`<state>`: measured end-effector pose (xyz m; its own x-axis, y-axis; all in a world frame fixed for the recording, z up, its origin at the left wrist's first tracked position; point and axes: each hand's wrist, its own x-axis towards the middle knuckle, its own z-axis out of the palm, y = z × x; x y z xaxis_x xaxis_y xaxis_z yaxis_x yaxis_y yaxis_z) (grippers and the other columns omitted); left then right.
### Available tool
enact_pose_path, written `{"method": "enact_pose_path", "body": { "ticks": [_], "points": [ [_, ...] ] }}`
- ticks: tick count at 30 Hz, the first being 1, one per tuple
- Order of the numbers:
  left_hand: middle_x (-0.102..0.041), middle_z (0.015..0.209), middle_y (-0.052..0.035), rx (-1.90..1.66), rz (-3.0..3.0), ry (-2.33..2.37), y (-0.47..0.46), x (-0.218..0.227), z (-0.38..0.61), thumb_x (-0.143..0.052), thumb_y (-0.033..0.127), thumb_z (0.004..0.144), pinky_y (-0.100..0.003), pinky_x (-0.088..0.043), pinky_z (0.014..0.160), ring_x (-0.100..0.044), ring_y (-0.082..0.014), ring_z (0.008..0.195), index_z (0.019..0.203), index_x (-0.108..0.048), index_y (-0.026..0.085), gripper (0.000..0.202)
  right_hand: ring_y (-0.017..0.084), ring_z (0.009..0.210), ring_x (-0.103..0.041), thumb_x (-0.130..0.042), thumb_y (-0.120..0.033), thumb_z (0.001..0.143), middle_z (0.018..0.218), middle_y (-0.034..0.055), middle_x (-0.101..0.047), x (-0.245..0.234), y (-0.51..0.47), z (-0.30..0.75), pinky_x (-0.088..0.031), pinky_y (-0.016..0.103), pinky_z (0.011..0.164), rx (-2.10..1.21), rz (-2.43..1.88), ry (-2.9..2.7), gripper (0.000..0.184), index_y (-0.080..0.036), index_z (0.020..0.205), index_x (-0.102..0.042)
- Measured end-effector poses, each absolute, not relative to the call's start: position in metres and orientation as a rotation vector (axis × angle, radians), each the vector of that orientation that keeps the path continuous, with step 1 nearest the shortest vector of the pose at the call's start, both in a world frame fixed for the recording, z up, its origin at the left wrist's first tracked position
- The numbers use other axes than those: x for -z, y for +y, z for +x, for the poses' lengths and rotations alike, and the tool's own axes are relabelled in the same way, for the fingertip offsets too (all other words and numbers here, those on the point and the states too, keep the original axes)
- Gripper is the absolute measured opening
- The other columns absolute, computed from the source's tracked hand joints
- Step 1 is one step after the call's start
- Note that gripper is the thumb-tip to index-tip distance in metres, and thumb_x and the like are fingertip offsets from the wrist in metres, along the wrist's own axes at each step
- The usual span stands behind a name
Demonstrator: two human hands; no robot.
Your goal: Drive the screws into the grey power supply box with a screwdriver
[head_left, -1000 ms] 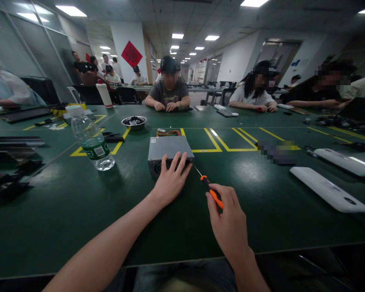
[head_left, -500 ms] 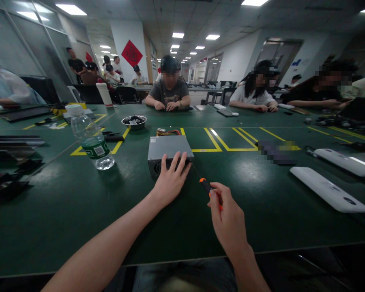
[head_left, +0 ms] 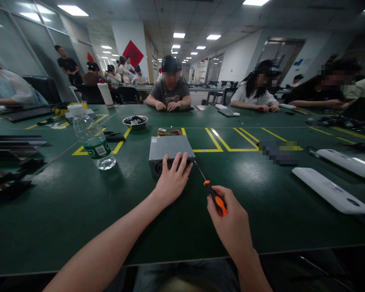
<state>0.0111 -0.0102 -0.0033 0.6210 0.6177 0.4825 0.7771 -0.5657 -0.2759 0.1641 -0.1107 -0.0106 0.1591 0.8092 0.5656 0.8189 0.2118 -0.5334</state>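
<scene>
A grey computer power supply unit (head_left: 170, 147) sits on the green table, its fan grille facing me and its coloured cables bunched behind it. My left hand (head_left: 174, 180) rests over its front right edge, fingers spread and stretched out, covering part of the grille. In my right hand (head_left: 231, 213) is a black and orange screwdriver (head_left: 214, 196), gripped by the handle. Its thin shaft points up and left to the unit's front right corner, beside my left fingertips. Whether the tip touches the unit I cannot tell.
Left of the unit stands a water bottle (head_left: 95, 142), with a metal bowl (head_left: 135, 123) of small parts behind it. Dark metal parts (head_left: 12, 174) lie far left. White casings (head_left: 331, 190) lie at right. Across the table (head_left: 103, 227) sit several people.
My right hand has turned the screwdriver, so more of its orange handle shows, and the handle sits slightly lower and to the right. The left hand stays on the power supply unit.
</scene>
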Motion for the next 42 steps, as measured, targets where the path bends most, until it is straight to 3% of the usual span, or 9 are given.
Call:
{"method": "enact_pose_path", "body": {
  "ticks": [7,12,17,42],
  "points": [
    [-0.025,0.145,-0.0123,0.550,-2.477,-1.084,-0.010,-0.001,0.005,-0.046,0.018,0.080,-0.057,-0.017,0.103,-0.020,-0.0297,0.133,0.125,-0.044,0.023,0.045,0.017,0.076,-0.063,-0.047,-0.027,0.082,0.088,0.0050,-0.063,0.004,-0.115,0.162,-0.051,0.029,0.066,-0.001,-1.542,-1.627,0.020,-0.020,0.100,-0.051],
    [-0.038,0.137,-0.0122,0.844,-2.433,-1.226,-0.001,-0.005,-0.006,-0.037,0.012,0.082,-0.039,-0.028,0.102,-0.035,-0.0198,0.126,0.117,-0.047,0.015,0.037,0.017,0.079,-0.063,-0.046,-0.026,0.082,0.090,0.0055,-0.063,0.002,-0.113,0.152,-0.051,0.029,0.068,-0.049,-1.521,-1.665,0.019,-0.020,0.099,-0.050],
    [-0.044,0.134,-0.0101,0.891,-2.333,-1.287,0.010,-0.001,-0.014,-0.035,0.019,0.085,-0.042,-0.020,0.105,-0.037,-0.0210,0.125,0.127,-0.039,0.014,0.043,0.017,0.083,-0.062,-0.044,-0.023,0.082,0.095,0.0066,-0.062,0.002,-0.110,0.142,-0.051,0.029,0.071,-0.109,-1.505,-1.758,0.020,-0.019,0.101,-0.050],
    [-0.047,0.132,-0.0083,0.877,-2.352,-1.320,0.008,0.001,-0.012,-0.039,0.021,0.084,-0.042,-0.025,0.100,-0.039,-0.0228,0.122,0.125,-0.042,0.017,0.042,0.021,0.080,-0.064,-0.040,-0.023,0.085,0.096,0.0077,-0.062,0.009,-0.101,0.144,-0.051,0.032,0.065,-0.091,-1.606,-1.730,0.019,-0.019,0.102,-0.048]
  ]
}}
